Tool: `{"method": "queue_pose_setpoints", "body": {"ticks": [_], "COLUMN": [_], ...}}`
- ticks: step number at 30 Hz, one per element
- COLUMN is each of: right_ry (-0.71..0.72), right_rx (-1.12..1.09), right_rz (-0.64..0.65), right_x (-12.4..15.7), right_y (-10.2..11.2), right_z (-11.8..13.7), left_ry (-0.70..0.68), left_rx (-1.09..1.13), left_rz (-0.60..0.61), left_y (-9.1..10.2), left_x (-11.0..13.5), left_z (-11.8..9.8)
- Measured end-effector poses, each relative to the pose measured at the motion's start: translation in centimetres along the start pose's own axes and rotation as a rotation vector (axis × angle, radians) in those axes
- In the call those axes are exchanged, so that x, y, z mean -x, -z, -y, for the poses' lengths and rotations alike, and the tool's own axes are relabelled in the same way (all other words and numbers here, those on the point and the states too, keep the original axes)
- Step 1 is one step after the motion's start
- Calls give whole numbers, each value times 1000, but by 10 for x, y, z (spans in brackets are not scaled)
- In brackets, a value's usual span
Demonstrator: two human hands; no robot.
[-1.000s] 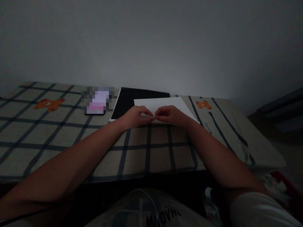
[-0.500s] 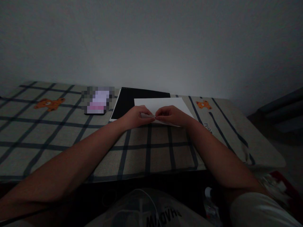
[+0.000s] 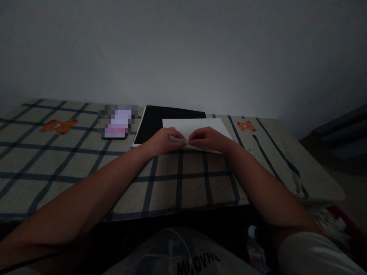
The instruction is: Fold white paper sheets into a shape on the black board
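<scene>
A white sheet of paper [image 3: 197,125] lies partly over a flat black panel with a pale edge [image 3: 151,124]. Its near edge is lifted a little, and both hands pinch it there close together. My left hand [image 3: 165,141] is closed, thumb and fingers on the paper's edge. Just to its right, my right hand [image 3: 208,138] is closed on the same edge, fingertips almost meeting those of the left. Exactly how the paper is bent between the fingertips is too small and dark to tell.
A phone with a lit, pixelated screen [image 3: 118,123] lies to the left on the checked tablecloth [image 3: 77,152]. A pale wall [image 3: 183,57] rises behind the table. Below the table's front edge, a plastic bottle [image 3: 255,248] stands at lower right.
Both hands stay at the paper's near edge with hardly any movement. The view has shifted very slightly.
</scene>
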State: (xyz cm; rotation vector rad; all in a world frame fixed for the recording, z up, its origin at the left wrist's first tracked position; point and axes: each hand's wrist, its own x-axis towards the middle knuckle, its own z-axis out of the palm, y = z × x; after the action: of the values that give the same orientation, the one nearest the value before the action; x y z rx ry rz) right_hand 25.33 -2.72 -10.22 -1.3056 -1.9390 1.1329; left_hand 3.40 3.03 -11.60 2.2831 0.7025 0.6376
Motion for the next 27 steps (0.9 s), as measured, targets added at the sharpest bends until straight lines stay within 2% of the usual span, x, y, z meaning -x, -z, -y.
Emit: {"method": "queue_pose_setpoints", "body": {"ticks": [5, 11, 18, 27], "right_ry": [33, 115, 7, 46], "right_rx": [-2, 8, -13, -34], "right_rz": [-11, -14, -22, -6], "right_x": [-1, -4, -1, -2], "right_y": [-3, -5, 0, -4], "right_z": [-2, -6, -4, -3], "left_ry": [-14, 39, 57, 29], "left_rx": [15, 59, 90, 30], "left_rz": [-16, -24, -33, -2], "left_y": [-2, -3, -2, 0], "left_x": [0, -1, 0, 0], "left_z": [2, -1, -2, -2]}}
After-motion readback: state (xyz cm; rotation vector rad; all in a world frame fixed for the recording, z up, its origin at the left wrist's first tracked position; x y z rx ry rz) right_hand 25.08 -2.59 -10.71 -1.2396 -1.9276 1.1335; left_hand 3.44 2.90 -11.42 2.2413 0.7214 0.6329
